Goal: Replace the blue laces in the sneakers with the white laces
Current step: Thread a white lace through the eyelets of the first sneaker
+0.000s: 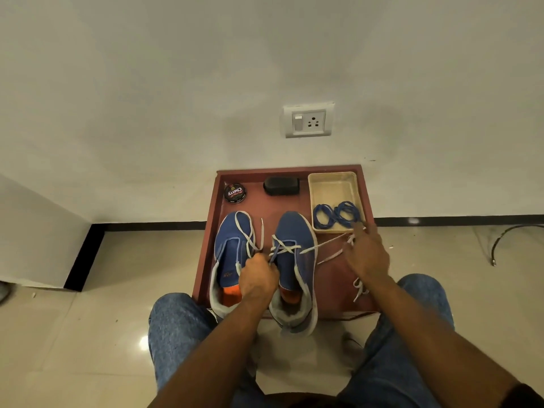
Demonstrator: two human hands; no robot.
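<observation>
- Reddish-brown low table stands against the wall and carries every item listed below.
- Round polish tin sits at the far left corner of the table, well apart from the hands.
- Left sneaker, blue with a grey collar, lies below the tin; a loose white lace loops over its toe area.
- Left hand is between the two sneakers, fingers curled and pinching a lace end; it covers part of the left sneaker's tongue.
- Black brush block rests at the far edge, between the tin and the tray.
- Right sneaker carries a white lace crossed through its front eyelets, one strand running out to the right.
- Beige tray occupies the far right corner; the coiled blue laces lie in its near end.
- Right hand is just below the tray, grasping the white strand, its fingertips overlapping the tray's near rim.
</observation>
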